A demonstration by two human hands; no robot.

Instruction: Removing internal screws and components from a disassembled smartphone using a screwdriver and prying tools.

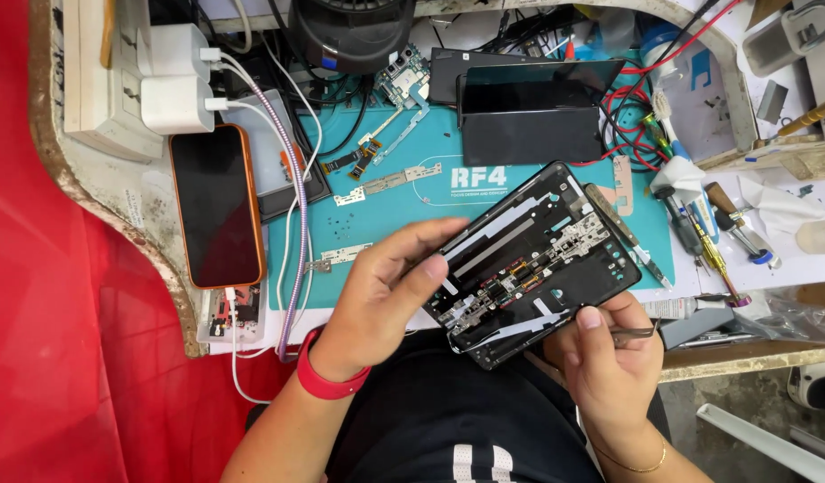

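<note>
**Opened phone held over the near edge of the table**

While the left hand (386,286) clamps its grip on the left end of the opened phone (538,255), thumb lying across the frame, the phone hangs tilted just above the near edge of the table (699,358), inner parts facing up. The right hand (609,358) sits under the phone's lower right corner, its grip closed together on thin tweezers (632,333) that point right, away from the phone. A red wristband (327,380) circles the left wrist. Behind the phone lies a teal mat (412,143) with small metal strips. At the table's left edge rests an orange-cased phone (216,206), screen dark, beside two white chargers (175,76).
</note>
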